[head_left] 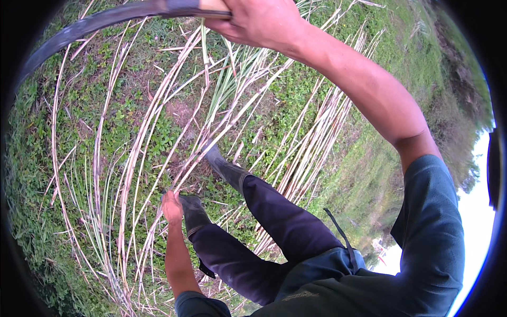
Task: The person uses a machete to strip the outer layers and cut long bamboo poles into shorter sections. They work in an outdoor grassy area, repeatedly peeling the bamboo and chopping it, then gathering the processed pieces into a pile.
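Observation:
My right hand [259, 22] is raised at the top of the view, closed around the pale wooden handle of a long-bladed knife [105, 20]. Its dark blade stretches left and bows toward the view's rim; I cannot tell how much of that curve is its own. Low down, beside my left boot, my left hand [172, 207] is closed on a few dry cane stalks [211, 138]. These run up and to the right from the fist, with green leaves [227, 87] among their far ends. The blade is apart from the stalks in my left hand.
Long loose stalks [140, 137] lie on the weedy ground to the left. A thicker bundle of stalks [317, 140] lies to the right, past my legs. My dark boots [227, 168] stand among the stalks. Grass [364, 174] and brush [449, 105] extend along the right.

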Tool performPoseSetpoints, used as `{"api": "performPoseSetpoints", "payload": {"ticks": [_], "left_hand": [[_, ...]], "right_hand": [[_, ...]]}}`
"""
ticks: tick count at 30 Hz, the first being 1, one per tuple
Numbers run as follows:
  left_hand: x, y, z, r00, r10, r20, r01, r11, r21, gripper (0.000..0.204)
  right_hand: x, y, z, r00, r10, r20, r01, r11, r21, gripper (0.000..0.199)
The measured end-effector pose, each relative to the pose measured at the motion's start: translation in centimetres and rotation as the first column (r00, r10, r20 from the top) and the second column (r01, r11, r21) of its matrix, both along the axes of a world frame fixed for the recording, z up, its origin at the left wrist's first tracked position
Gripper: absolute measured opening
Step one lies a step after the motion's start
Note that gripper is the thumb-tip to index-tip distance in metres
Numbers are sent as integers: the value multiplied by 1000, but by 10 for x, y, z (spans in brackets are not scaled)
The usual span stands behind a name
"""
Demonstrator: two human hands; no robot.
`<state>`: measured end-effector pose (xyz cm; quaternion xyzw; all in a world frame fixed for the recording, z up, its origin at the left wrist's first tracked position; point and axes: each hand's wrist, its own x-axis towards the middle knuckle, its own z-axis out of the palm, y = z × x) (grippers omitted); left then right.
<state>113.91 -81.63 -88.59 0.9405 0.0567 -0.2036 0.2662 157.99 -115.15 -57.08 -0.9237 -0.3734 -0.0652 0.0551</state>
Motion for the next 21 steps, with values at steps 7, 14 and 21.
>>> {"api": "performPoseSetpoints", "payload": {"ticks": [7, 14, 21], "left_hand": [[15, -69, 60, 920, -392, 4, 382, 893, -237, 32], [-29, -93, 98, 878, -373, -300, 271, 903, -332, 43], [23, -46, 109, 911, -239, -336, 100, 918, -384, 54]], "right_hand": [[-289, -346, 94, 210, -969, 130, 130, -104, -986, 62], [-273, -238, 147, 133, -967, 219, 851, -2, -525, 22], [-143, -112, 148, 753, -658, 0, 596, 682, -425, 20]]}}
